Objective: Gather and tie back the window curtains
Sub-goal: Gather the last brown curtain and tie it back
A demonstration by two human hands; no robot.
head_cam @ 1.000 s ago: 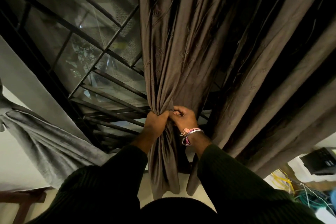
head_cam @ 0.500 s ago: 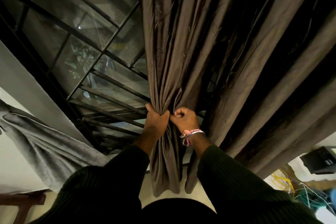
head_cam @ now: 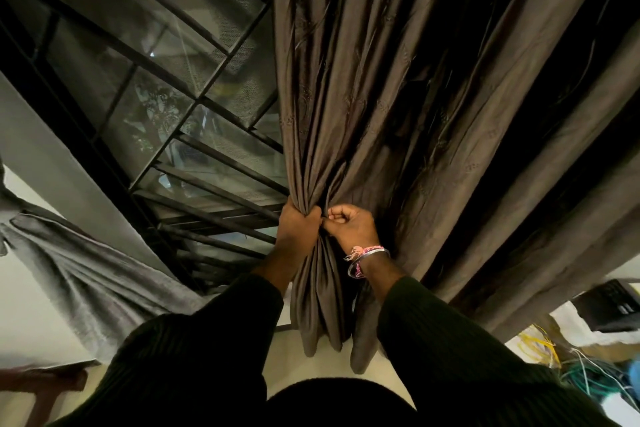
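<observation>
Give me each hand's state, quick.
Left hand: fingers curled around the gathered brown fabric curtain.
Right hand: fist pinching the same curtain's folds.

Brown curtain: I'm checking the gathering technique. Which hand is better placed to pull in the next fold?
Probably the right hand: it pinches the brown curtain beside the loose folds on its side. The left hand grips the gathered bunch and should hold it.

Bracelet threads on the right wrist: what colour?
Pink and white bracelet threads, seen in the head view.

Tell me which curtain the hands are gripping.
The brown curtain at centre, bunched by the left hand and right hand; the grey curtain hangs untouched.
</observation>
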